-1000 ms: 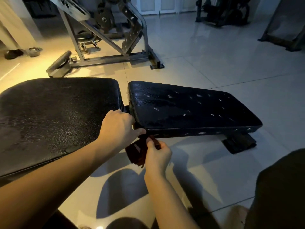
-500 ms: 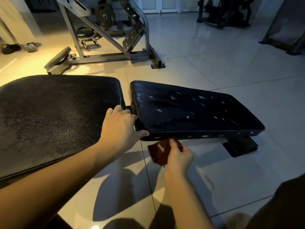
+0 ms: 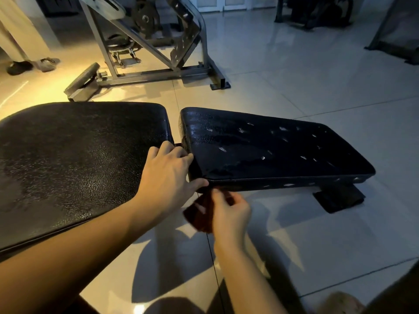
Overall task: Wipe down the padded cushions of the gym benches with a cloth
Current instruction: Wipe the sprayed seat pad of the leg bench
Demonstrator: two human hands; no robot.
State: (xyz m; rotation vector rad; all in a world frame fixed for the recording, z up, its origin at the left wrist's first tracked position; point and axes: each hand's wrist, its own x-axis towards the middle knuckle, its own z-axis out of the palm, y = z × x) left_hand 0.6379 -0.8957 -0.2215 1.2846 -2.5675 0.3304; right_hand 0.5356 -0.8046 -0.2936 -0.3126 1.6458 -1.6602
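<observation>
While right hand point(image 3: 229, 215) pinches crumpled cloth point(image 3: 199, 215), glossy cushion point(image 3: 272, 152)

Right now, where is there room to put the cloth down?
Bare: the top of the right cushion, beyond the left hand, and the left cushion beside it. Crowded: the near corner, where right hand and cloth meet the left.

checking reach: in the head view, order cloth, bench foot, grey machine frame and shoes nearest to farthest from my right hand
1. cloth, held in the right hand.
2. bench foot, low, to the right.
3. grey machine frame, far back, centre.
4. shoes, far back left.
</observation>
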